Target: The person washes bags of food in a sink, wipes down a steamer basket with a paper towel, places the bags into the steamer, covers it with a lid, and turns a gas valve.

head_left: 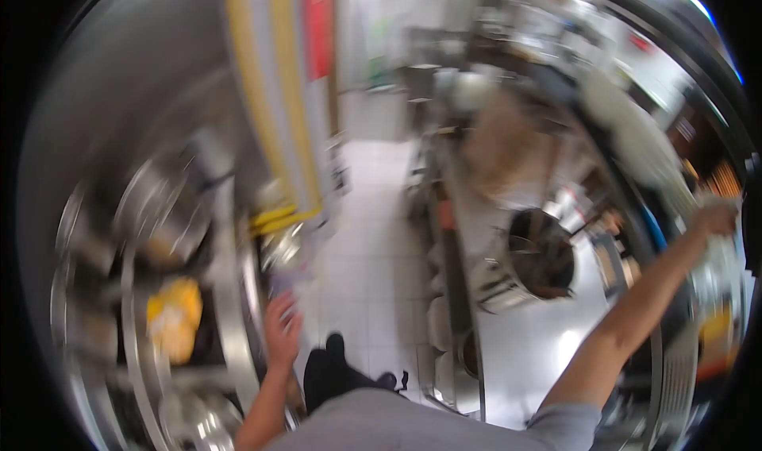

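Two hands are extended. My left hand (283, 329), lower left of centre, is open. My right hand (718, 218), right edge, adjoins a pale elongated item (647, 149) above; grip cannot be determined. Blur obscures labels. Metal pot (506, 283): right of centre, on surface (516, 360).

The right hand (718, 217) stretches beyond a pot (506, 286), left hand (282, 328) near metal rail (232, 292).

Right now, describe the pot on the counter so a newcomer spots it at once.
Find the shiny counter to the right of the tiled aisle. On it, left of the outstretched right arm, stands a round metal pot. Its wide, open top with a dark inside sets it apart from the blurred brown thing just beyond.
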`<action>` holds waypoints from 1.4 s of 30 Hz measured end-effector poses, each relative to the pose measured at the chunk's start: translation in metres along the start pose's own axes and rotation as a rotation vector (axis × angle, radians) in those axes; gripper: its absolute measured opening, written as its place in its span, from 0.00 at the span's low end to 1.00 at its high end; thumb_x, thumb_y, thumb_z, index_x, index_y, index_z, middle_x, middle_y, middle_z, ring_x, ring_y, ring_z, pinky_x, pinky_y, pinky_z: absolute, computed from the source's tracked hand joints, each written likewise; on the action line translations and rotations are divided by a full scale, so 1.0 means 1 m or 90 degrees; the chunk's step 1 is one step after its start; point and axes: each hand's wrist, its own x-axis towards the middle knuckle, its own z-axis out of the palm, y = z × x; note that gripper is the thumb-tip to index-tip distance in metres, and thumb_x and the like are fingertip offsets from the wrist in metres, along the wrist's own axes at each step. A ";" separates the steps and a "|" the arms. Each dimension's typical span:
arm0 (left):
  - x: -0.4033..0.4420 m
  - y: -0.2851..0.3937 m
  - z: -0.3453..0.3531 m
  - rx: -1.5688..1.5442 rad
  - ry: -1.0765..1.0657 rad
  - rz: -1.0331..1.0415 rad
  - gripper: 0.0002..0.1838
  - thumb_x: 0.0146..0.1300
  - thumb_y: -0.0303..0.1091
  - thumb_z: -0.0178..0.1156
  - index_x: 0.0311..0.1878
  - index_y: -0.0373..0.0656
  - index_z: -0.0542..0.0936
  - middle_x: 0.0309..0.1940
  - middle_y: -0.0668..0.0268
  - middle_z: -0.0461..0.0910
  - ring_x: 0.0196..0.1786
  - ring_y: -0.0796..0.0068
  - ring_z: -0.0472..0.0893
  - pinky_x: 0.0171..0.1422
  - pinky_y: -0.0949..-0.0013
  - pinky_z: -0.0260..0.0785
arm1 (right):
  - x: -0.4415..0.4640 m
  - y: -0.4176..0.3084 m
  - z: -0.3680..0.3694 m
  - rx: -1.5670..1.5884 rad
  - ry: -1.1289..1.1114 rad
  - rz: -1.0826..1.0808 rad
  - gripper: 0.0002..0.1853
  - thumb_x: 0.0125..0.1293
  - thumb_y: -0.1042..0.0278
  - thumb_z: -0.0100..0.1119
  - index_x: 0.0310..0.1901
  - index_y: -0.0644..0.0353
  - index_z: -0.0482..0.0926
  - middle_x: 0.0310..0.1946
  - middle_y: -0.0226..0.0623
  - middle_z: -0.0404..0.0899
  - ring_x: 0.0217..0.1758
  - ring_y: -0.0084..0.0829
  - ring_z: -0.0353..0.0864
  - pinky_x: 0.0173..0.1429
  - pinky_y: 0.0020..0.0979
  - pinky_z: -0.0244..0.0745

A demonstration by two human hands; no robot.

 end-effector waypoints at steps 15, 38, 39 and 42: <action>0.114 -0.032 -0.118 -0.302 0.106 -0.056 0.16 0.73 0.31 0.55 0.60 0.38 0.77 0.67 0.56 0.68 0.69 0.64 0.69 0.70 0.64 0.64 | -0.491 -0.516 0.032 0.789 -0.851 0.385 0.23 0.66 0.79 0.62 0.64 0.63 0.75 0.61 0.57 0.77 0.69 0.51 0.74 0.70 0.41 0.68; 0.210 -0.069 -0.347 0.537 0.484 -0.102 0.27 0.57 0.42 0.73 0.59 0.45 0.79 0.62 0.61 0.75 0.66 0.52 0.72 0.69 0.51 0.67 | -0.731 -1.013 0.459 0.839 -0.523 -1.014 0.18 0.64 0.73 0.52 0.54 0.66 0.79 0.48 0.43 0.79 0.55 0.43 0.79 0.61 0.40 0.75; 0.218 -0.071 -0.346 0.544 0.485 -0.122 0.27 0.56 0.43 0.73 0.58 0.45 0.79 0.62 0.61 0.75 0.67 0.52 0.72 0.69 0.50 0.66 | -0.740 -1.021 0.470 0.847 -0.527 -1.018 0.18 0.64 0.73 0.52 0.54 0.66 0.79 0.48 0.43 0.79 0.55 0.43 0.79 0.61 0.40 0.75; 0.239 -0.084 -0.341 0.530 0.496 -0.179 0.27 0.55 0.44 0.74 0.57 0.47 0.80 0.61 0.62 0.76 0.68 0.53 0.72 0.71 0.48 0.65 | -0.767 -1.006 0.490 0.828 -0.620 -1.100 0.19 0.66 0.74 0.49 0.57 0.71 0.75 0.54 0.46 0.78 0.58 0.42 0.78 0.65 0.39 0.74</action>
